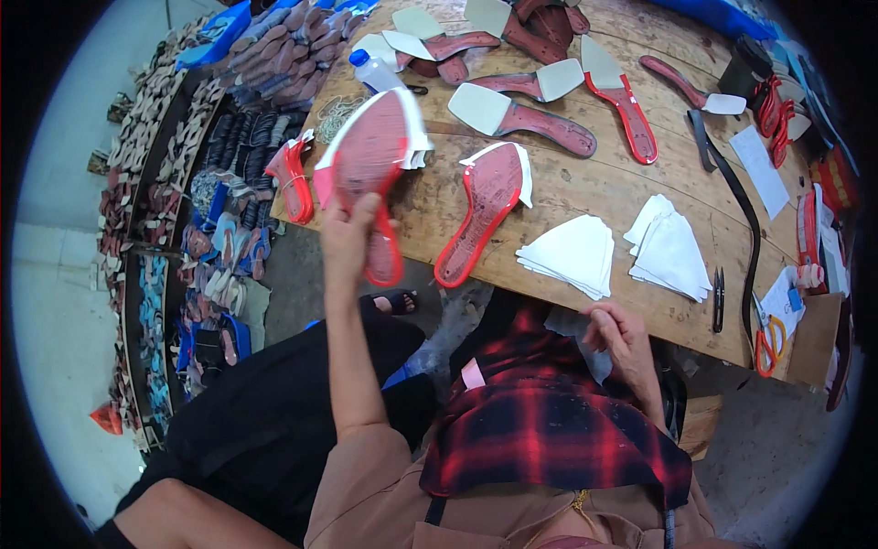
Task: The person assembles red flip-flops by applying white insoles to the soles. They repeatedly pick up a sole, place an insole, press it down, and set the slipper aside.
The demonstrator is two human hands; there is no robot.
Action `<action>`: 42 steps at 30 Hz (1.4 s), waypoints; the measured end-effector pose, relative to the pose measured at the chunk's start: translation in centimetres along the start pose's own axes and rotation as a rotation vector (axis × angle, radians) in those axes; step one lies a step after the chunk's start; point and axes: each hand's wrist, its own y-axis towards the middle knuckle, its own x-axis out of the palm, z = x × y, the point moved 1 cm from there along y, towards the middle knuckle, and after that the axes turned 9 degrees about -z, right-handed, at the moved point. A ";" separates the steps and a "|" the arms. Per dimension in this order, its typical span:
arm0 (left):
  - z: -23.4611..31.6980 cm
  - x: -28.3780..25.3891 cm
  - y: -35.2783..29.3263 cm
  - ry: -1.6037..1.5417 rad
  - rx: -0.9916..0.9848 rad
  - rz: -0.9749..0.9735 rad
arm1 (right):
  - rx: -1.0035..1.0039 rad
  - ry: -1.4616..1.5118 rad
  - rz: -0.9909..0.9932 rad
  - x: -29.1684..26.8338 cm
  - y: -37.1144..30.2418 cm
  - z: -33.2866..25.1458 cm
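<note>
My left hand [350, 233] is closed around the narrow part of a dark red shoe insole [370, 137] with red edging and a white lining along its wide end. It is lifted over the table's near left part and slightly blurred. Beside it, a similar red-edged insole [483, 206] lies on the table with white material folded out around its wide end. My right hand [620, 339] is just off the table's front edge, fingers curled inward; whether something is between them is hidden. Nearest to it lies a fanned stack of white pieces [572, 256], with a second white stack [672, 247] to the right.
More insoles [549, 128] with pale ends lie across the wooden table [640, 192]. A blue-capped bottle [375, 71] stands back left. Orange-handled scissors [770, 343], black tweezers [718, 297] and a black strap [743, 201] lie right. Racks of shoe parts [160, 192] and a black-clothed person [283, 403] are left.
</note>
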 end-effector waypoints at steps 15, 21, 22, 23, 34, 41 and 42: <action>-7.8 -5.2 3.8 0.796 -0.014 0.069 | -0.249 -1.179 0.794 -14.8 22.6 -6.2; -2.3 1.5 -1.2 0.265 0.169 0.173 | -0.184 -0.967 0.844 -18.2 22.2 -4.1; -1.9 2.3 -4.2 0.066 0.058 0.059 | -0.275 -0.644 0.605 -13.9 19.7 -5.3; -2.0 4.4 -5.6 -0.169 -0.012 -0.067 | -0.350 -0.323 0.429 -10.3 16.0 -7.5; -3.9 10.7 -8.5 -0.793 -0.182 -0.394 | -0.487 -0.851 0.244 0.2 7.1 -2.2; -4.5 11.8 -11.8 -0.390 -0.419 -0.696 | -0.601 -1.269 0.192 1.3 9.3 -0.3; -5.4 12.7 -12.4 -0.402 -0.419 -0.722 | -0.649 -1.324 0.187 1.3 9.5 -0.2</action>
